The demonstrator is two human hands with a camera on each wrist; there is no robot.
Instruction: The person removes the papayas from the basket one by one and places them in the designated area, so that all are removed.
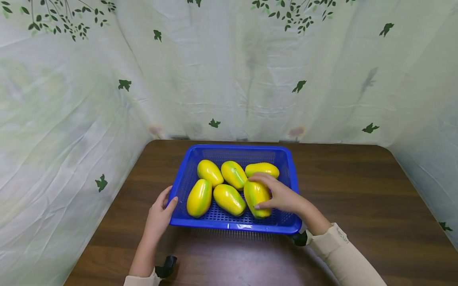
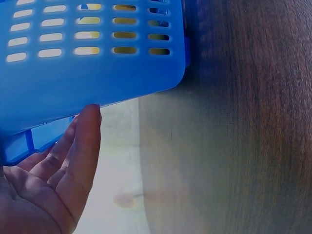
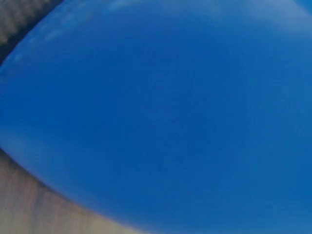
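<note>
A blue plastic basket (image 1: 236,227) stands on the table with several glossy yellow-green fruits in it, shaped like mangoes or small papayas. My right hand (image 1: 280,194) reaches over the basket's right side and holds the front-right fruit (image 1: 257,194), thumb at its near end and fingers over its far end. Right behind lies another fruit (image 1: 264,169), partly covered by those fingers. My left hand (image 1: 160,212) grips the basket's left rim, its thumb on the rim. In the left wrist view, its fingers (image 2: 85,146) touch the basket's slotted wall (image 2: 97,73). Blurred blue fills the right wrist view.
The brown wooden table (image 1: 358,198) extends to both sides of the basket and in front of it. A pale cloth with leaf prints (image 1: 229,79) hangs behind the table and along its sides. Black wrist mounts (image 1: 166,267) show at both sleeves.
</note>
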